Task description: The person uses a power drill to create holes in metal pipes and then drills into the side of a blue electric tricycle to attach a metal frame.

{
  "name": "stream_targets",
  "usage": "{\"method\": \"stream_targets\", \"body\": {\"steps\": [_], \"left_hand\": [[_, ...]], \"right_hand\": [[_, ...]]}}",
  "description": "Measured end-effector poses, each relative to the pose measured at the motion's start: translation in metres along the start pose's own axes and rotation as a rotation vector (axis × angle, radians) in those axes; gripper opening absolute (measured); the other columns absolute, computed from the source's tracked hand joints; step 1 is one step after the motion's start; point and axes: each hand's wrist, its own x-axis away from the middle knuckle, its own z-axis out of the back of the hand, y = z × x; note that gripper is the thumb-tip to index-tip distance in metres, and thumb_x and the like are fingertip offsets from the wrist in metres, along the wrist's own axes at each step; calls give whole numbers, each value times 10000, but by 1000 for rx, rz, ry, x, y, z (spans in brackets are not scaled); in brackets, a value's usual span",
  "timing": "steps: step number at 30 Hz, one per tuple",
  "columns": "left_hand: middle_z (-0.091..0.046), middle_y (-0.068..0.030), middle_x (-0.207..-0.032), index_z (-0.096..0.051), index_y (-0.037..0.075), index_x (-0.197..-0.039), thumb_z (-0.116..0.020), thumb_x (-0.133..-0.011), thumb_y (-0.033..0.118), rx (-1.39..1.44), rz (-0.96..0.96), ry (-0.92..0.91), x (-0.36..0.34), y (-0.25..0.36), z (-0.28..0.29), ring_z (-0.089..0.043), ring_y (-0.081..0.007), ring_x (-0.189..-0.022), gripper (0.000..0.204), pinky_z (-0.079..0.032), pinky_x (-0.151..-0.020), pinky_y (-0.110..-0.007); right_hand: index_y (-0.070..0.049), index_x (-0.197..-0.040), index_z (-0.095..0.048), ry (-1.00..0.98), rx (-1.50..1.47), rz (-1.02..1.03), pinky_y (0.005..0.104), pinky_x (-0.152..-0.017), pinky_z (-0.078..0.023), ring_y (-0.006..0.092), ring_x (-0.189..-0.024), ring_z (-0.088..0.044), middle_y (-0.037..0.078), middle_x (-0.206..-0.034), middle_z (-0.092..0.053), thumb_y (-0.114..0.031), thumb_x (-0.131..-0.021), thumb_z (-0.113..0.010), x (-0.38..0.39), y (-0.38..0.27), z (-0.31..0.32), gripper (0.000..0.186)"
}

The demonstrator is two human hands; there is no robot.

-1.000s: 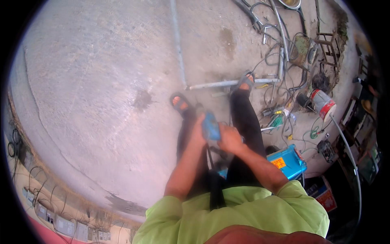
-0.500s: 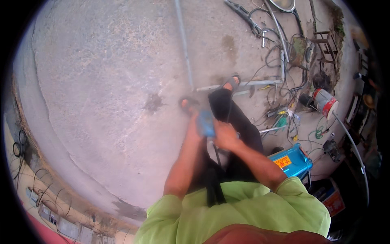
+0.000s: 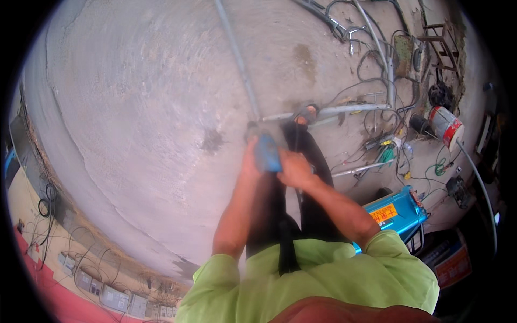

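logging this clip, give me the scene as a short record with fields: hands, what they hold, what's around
left hand: wrapped on the blue tool's left side
right hand: gripping the blue tool from the right
tool: held in front of the body, above the concrete floor
pipes: long metal pipe meets a crosswise one near the feet
right side: blue machine box, red-and-white can, loose cables
clothing: green shirt, black trousers

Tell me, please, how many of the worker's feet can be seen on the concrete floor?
2: one foot beside the long grey pipe, above the blue tool both hands hold; the other foot on the crossing pipe.
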Motion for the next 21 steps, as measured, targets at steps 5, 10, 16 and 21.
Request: {"method": "stream_targets", "body": {"steps": [5, 10, 16, 21], "left_hand": [[-641, -202, -1274, -509, 20, -1400, -569, -974, 465, 88, -60, -61, 21, 10, -11, -648, -343, -1147, 619, -533, -1015, -472], [-618, -223, -1304, -494, -7, -1407, -555, -969, 489, 29, -124, -50, 29, 9, 6, -642, -350, -1160, 665, -535, -1013, -477], [-615, -259, -1281, -468, -38, -1417, -552, -948, 548, -38, 34, -66, 12, -8, 47, -682, -362, -1065, 755, -596, -878, -473], [-602, -273, -1300, -444, -28, -1447, -559, -945, 554, -69, 119, -11, 10, -14, 74, -684, -374, -1070, 778, -601, -875, -485]], "right_hand": [[45, -1411, -448, -100, -42, 117, 486, -993, -465, 378, -1127, -631, 219, -1192, -651, -265, -750, -789, -6, -2, 22, 807], [43, -1375, -536, -204, -259, 206, 459, -959, -507, 379, -1103, -648, 229, -1165, -673, -340, -770, -787, -17, 14, 28, 759], [35, -1317, -613, 195, -1007, -152, 340, -910, -525, 231, -1019, -699, 156, -1115, -719, -275, -905, -698, -44, 88, -9, 523], [37, -1261, -656, 262, -1021, -459, 327, -894, -529, 194, -971, -704, 129, -1081, -727, -296, -882, -696, -80, 162, -59, 506]]}}
